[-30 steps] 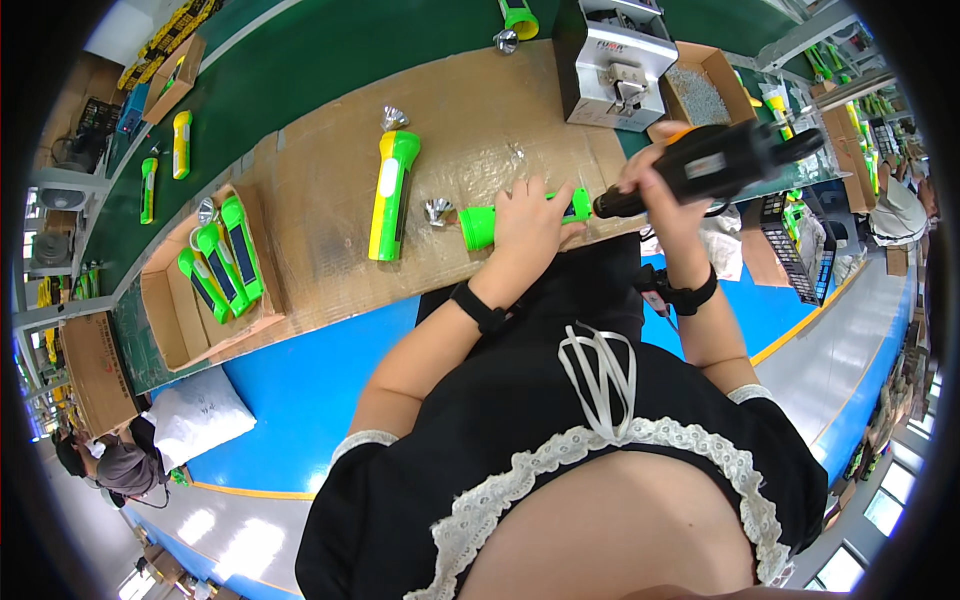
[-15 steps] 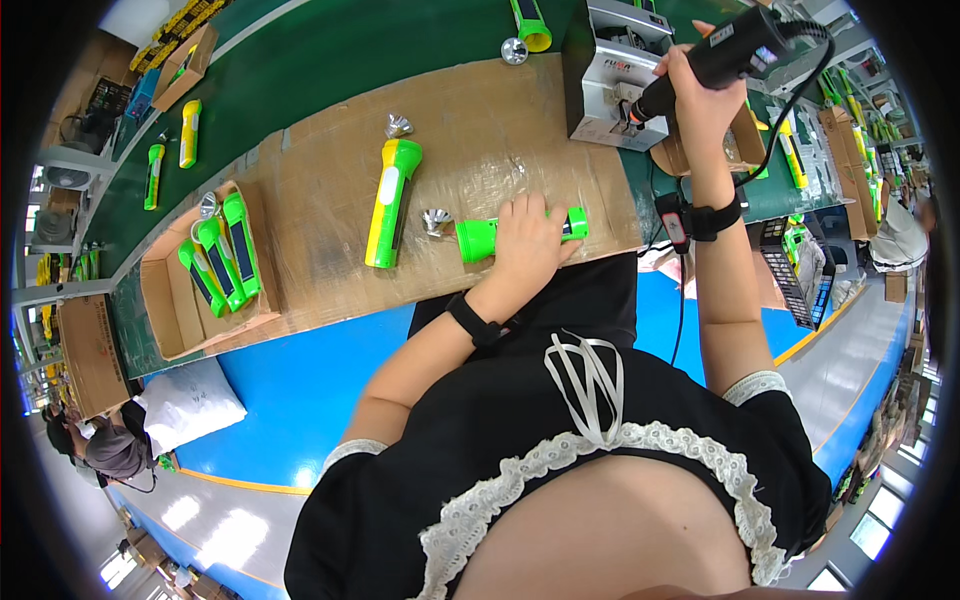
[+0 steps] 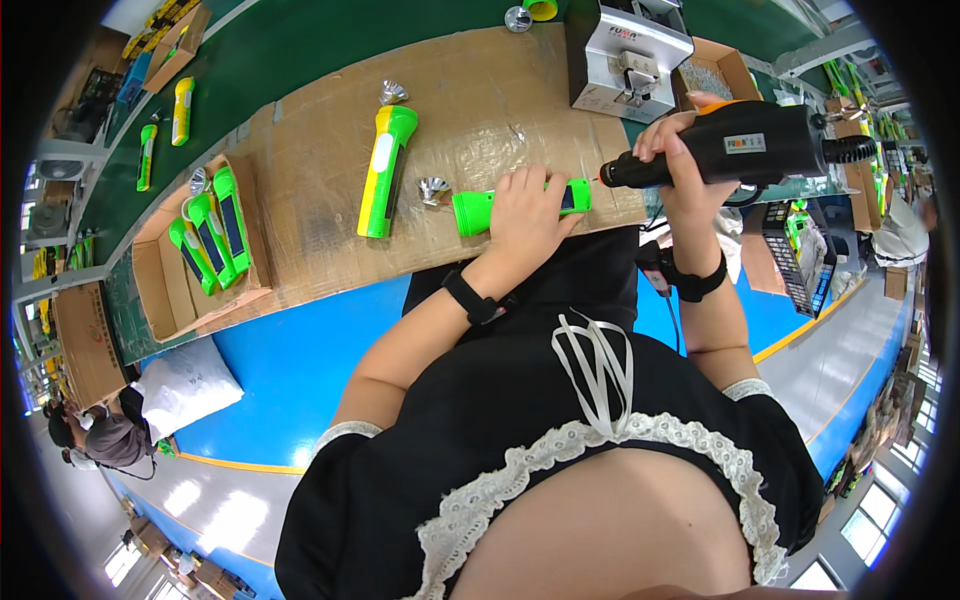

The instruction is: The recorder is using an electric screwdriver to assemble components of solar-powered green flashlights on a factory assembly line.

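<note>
My left hand is wrapped over a green flashlight body lying on its side on the cardboard sheet. At its wide left end sits a loose silver reflector. My right hand grips a black electric screwdriver, held level with its tip pointing left, close to the flashlight's right end. Whether the tip touches the flashlight I cannot tell. Left of my hands lies a yellow and green flashlight, a reflector at its top end.
A silver and black screw feeder stands at the back right, beside a cardboard box of small screws. On the left an open carton holds several green flashlights. More flashlights lie on the green bench.
My right hand has brought the electric screwdriver from the screw feeder down to the flashlight's right end. My left hand keeps its hold. The whole view has shifted slightly.
</note>
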